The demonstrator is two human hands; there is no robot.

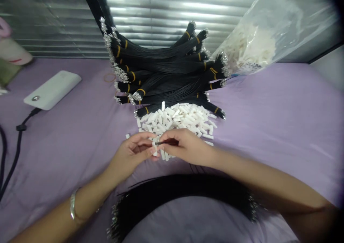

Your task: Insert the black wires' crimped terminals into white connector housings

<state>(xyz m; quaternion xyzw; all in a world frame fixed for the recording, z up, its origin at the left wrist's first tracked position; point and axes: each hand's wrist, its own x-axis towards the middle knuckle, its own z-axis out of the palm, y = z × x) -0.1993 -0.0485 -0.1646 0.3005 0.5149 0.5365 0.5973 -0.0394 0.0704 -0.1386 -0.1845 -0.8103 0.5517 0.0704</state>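
Between the thumb and fingers of my left hand (131,151) is a small white connector housing (155,151), held upright. My right hand (189,146) pinches a thin black wire (167,141), its end meeting the housing; whether it sits inside cannot be made out. Just beyond both hands spreads a heap of white connector housings (185,116). Nearer to me, a loose curved bunch of black wires (185,185) with silvery metal ends lies below my hands. Behind the heap are stacked several bundles of black wires (166,66), tied with yellow bands.
A clear plastic bag (258,49) of white pieces leans at the back right against window blinds (161,6). To the left, a white power bank (55,89) lies on the purple cloth (80,135) with a black cable (18,146) plugged in.
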